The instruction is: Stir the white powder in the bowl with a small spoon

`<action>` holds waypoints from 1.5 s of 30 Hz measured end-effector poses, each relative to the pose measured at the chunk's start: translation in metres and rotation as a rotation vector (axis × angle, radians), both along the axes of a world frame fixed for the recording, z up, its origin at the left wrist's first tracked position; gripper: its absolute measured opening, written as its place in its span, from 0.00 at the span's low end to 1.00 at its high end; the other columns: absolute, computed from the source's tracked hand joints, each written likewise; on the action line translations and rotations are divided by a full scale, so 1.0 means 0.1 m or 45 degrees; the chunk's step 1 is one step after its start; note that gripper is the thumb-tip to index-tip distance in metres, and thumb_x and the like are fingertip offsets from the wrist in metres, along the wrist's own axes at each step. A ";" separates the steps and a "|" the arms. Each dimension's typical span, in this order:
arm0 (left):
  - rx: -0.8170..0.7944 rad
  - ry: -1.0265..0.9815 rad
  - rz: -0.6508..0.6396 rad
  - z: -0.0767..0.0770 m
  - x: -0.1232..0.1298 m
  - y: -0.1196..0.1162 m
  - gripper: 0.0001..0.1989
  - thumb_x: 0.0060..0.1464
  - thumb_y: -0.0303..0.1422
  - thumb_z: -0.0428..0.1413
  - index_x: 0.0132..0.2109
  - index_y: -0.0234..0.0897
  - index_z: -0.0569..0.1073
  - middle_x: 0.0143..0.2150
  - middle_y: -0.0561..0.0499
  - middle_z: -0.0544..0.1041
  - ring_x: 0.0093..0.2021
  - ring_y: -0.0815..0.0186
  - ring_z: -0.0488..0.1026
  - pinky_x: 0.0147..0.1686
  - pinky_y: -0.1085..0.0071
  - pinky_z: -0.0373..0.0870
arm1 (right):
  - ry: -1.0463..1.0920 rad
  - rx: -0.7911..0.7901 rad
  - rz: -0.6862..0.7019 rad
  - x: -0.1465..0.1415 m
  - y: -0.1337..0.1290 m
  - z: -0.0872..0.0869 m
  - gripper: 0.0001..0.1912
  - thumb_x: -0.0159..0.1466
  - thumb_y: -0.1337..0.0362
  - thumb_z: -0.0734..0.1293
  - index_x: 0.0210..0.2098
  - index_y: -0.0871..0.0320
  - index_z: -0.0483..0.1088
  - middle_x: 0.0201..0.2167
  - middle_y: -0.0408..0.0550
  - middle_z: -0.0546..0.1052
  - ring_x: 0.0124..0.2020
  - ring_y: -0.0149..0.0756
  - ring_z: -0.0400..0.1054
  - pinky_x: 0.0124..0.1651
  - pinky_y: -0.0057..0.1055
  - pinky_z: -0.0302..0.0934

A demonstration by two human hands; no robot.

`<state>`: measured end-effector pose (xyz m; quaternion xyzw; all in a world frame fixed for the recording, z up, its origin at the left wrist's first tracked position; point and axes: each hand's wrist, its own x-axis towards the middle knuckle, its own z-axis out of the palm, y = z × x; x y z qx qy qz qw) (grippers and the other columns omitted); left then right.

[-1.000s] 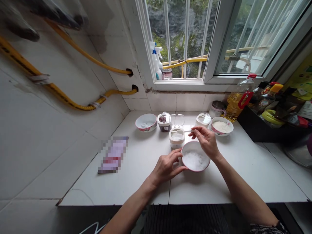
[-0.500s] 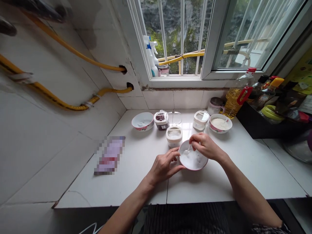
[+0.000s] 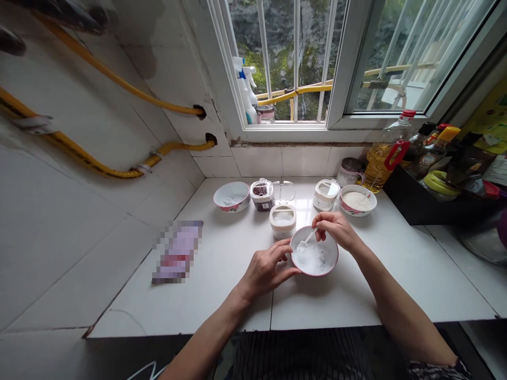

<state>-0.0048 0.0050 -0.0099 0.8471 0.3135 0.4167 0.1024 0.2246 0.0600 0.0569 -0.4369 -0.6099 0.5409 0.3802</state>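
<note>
A white bowl (image 3: 331, 253) with a pink rim stands on the counter in front of me, with white grains inside. My left hand (image 3: 269, 264) grips its left rim, thumb low and fingers on the upper side. Between the fingertips of my right hand (image 3: 333, 228) is a small white spoon (image 3: 309, 238), its head in the grains at the bowl's left side. Just behind the bowl stands a clear-lidded jar (image 3: 283, 220) of white contents. A second jar (image 3: 262, 195) with dark contents has its lid raised, and a third jar (image 3: 326, 195) stands to the right.
A floral bowl (image 3: 232, 198) with something white in it stands at the back left. Another floral bowl (image 3: 357, 211) of pale grains sits back right, near an oil bottle (image 3: 376, 163) and a black box (image 3: 412, 203) of bottles. A blurred purple packet (image 3: 180, 250) lies left.
My right hand has drawn slightly right and up, so more of the spoon's handle shows. The spoon head has shifted a little left. My left hand keeps its hold on the bowl.
</note>
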 end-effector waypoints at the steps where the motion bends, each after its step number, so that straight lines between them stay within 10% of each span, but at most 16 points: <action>1: 0.005 0.001 -0.002 0.00 0.00 0.00 0.17 0.63 0.46 0.57 0.46 0.35 0.69 0.51 0.37 0.79 0.27 0.69 0.78 0.28 0.71 0.78 | 0.019 -0.026 0.000 0.00 0.01 0.00 0.06 0.50 0.64 0.63 0.23 0.59 0.72 0.14 0.43 0.73 0.17 0.30 0.63 0.24 0.27 0.59; 14: -0.011 0.007 -0.007 0.00 0.00 0.00 0.17 0.63 0.46 0.57 0.47 0.36 0.69 0.51 0.36 0.79 0.30 0.66 0.80 0.29 0.71 0.78 | 0.288 -0.080 -0.171 0.01 0.12 -0.04 0.08 0.50 0.60 0.69 0.26 0.60 0.73 0.18 0.47 0.76 0.21 0.34 0.68 0.26 0.30 0.62; 27: 0.000 -0.001 0.018 0.01 0.01 -0.01 0.18 0.63 0.47 0.56 0.46 0.35 0.69 0.52 0.35 0.78 0.30 0.66 0.80 0.28 0.71 0.78 | -0.410 1.187 -0.179 -0.28 -0.08 -0.05 0.08 0.69 0.69 0.60 0.39 0.54 0.71 0.31 0.46 0.83 0.32 0.36 0.76 0.59 0.49 0.58; 35: 0.025 0.004 0.008 0.04 0.01 -0.01 0.18 0.64 0.47 0.55 0.46 0.35 0.69 0.52 0.35 0.79 0.26 0.69 0.78 0.26 0.71 0.77 | -0.119 0.608 -0.239 -0.03 -0.06 0.01 0.08 0.63 0.65 0.61 0.31 0.57 0.70 0.20 0.43 0.74 0.22 0.35 0.69 0.29 0.32 0.62; 45: 0.025 -0.005 0.001 0.01 0.00 -0.01 0.17 0.63 0.45 0.57 0.46 0.35 0.69 0.51 0.36 0.79 0.26 0.69 0.78 0.27 0.71 0.78 | -0.654 0.737 0.003 -0.10 -0.09 -0.05 0.11 0.58 0.73 0.59 0.26 0.55 0.70 0.18 0.41 0.74 0.29 0.36 0.67 0.44 0.34 0.60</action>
